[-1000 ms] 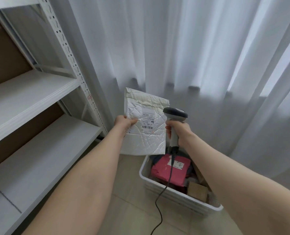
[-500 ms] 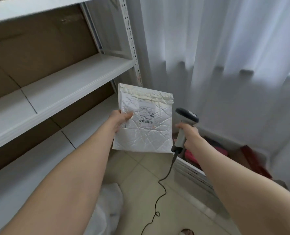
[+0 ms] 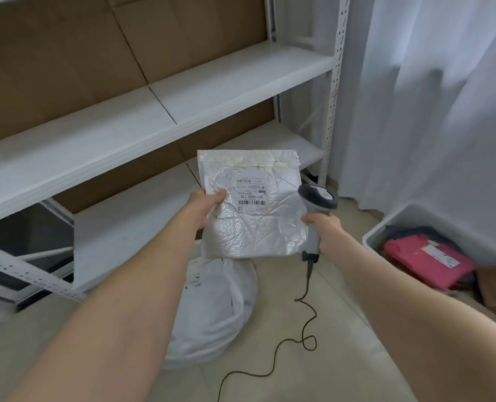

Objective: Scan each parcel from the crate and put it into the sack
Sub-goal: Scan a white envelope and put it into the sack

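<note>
My left hand [image 3: 204, 208] pinches the left edge of a white bubble mailer [image 3: 258, 224], held upright with its barcode label [image 3: 251, 191] facing me. My right hand [image 3: 326, 230] grips the handle of a grey barcode scanner [image 3: 317, 197] just right of the mailer, partly behind its edge. The white sack [image 3: 214, 309] sits on the floor directly below the mailer. At the right stands the white crate [image 3: 386, 230], holding a pink parcel [image 3: 428, 262], a dark one and brown boxes.
A white metal shelf unit [image 3: 183, 91] with brown cardboard behind it fills the left and back. White curtains [image 3: 429, 97] hang at the right, draping over the crate. The scanner's black cable [image 3: 304, 323] trails across the tiled floor.
My view has swung left: the crate has shifted to the right edge and the sack has come into sight below. Both hands carried the mailer and scanner over above the sack.
</note>
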### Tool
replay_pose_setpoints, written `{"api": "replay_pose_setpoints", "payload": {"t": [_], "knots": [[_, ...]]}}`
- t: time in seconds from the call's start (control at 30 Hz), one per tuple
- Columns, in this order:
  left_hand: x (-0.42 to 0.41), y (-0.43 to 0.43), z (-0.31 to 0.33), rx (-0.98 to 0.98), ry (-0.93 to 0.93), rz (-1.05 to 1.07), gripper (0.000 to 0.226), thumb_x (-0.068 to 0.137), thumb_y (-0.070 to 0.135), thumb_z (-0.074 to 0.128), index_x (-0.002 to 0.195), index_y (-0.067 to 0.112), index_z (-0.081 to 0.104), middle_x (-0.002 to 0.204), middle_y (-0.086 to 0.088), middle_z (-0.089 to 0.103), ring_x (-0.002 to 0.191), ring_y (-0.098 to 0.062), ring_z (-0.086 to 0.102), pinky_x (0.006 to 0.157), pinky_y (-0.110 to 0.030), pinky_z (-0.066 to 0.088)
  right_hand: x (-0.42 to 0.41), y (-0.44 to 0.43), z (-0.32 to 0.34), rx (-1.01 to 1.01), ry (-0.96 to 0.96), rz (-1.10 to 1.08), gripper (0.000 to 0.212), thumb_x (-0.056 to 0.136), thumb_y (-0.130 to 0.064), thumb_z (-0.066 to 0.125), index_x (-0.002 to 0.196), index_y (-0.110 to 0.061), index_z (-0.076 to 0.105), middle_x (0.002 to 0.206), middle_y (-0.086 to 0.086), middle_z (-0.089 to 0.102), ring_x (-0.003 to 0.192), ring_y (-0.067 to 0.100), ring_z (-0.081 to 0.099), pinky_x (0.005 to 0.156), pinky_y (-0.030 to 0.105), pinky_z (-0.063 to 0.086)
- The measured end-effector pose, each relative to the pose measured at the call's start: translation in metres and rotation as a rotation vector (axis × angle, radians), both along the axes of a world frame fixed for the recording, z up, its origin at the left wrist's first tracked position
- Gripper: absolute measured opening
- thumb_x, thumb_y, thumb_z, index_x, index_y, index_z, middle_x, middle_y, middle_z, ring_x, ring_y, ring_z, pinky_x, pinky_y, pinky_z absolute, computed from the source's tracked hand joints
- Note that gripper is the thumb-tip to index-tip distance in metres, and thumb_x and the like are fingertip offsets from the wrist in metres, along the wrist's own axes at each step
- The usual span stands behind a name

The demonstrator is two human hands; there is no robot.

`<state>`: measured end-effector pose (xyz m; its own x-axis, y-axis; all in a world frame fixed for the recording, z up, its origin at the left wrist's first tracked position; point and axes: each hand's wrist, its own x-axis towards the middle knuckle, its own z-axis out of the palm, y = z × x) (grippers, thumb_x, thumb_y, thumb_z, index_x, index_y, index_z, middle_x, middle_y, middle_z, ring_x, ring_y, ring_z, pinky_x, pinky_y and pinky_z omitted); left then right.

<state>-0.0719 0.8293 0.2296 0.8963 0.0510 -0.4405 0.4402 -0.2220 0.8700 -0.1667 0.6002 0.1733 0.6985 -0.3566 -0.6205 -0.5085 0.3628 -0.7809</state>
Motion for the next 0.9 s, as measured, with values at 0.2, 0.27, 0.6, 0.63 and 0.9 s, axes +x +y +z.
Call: {"api": "replay_pose_setpoints", "payload": {"t": [0.2, 0.27, 0.6, 0.63, 0.9], "knots": [[0.001, 0.123, -0.035, 0.040, 0.171, 0.041, 0.036, 0.081, 0.000, 0.071, 0.115, 0.002, 0.062, 0.109, -0.019, 0.068, 0.093, -0.031, 0.068, 0.084, -0.044, 0.055, 0.037, 0.111, -0.028, -0.101, 0.070, 0.120, 0.024, 0.085, 0.000, 0.063, 0.103, -0.009, 0.050, 0.075, 0.006, 0.050, 0.074, 0.025, 0.052, 0.078, 0.036, 0.045], [0.011, 0.165, -0.052, 0.079, 0.152, 0.112, 0.042, 0.081, -0.006, 0.068, 0.122, -0.003, 0.058, 0.117, -0.022, 0.064, 0.103, -0.034, 0.064, 0.093, -0.048, 0.050, 0.053, 0.149, -0.041, -0.102, 0.108, 0.164, 0.022, 0.086, 0.000, 0.063, 0.102, -0.008, 0.050, 0.073, 0.007, 0.050, 0.065, 0.021, 0.048, 0.075, 0.033, 0.042], [0.073, 0.304, -0.198, 0.406, 0.185, 0.121, 0.042, 0.090, 0.006, 0.059, 0.130, 0.000, 0.051, 0.130, -0.019, 0.056, 0.115, -0.033, 0.055, 0.095, -0.039, 0.045, 0.122, 0.302, -0.145, 0.002, 0.245, 0.167, 0.018, 0.079, -0.005, 0.067, 0.086, -0.010, 0.052, 0.078, 0.010, 0.049, 0.069, 0.024, 0.048, 0.068, 0.037, 0.045], [0.075, 0.309, -0.217, 0.398, 0.215, 0.109, 0.045, 0.091, 0.005, 0.058, 0.135, 0.001, 0.047, 0.134, -0.017, 0.052, 0.115, -0.032, 0.054, 0.094, -0.037, 0.044, 0.127, 0.310, -0.160, 0.015, 0.256, 0.157, 0.020, 0.078, -0.005, 0.067, 0.092, -0.009, 0.053, 0.081, 0.012, 0.049, 0.072, 0.026, 0.048, 0.070, 0.040, 0.046], [0.075, 0.314, -0.376, 0.295, 0.349, 0.045, 0.038, 0.093, 0.006, 0.056, 0.130, 0.002, 0.051, 0.125, -0.018, 0.058, 0.113, -0.034, 0.056, 0.091, -0.036, 0.045, 0.154, 0.346, -0.283, 0.059, 0.334, 0.144, 0.016, 0.082, -0.003, 0.066, 0.084, -0.008, 0.050, 0.086, 0.012, 0.047, 0.077, 0.026, 0.047, 0.078, 0.045, 0.048]]}}
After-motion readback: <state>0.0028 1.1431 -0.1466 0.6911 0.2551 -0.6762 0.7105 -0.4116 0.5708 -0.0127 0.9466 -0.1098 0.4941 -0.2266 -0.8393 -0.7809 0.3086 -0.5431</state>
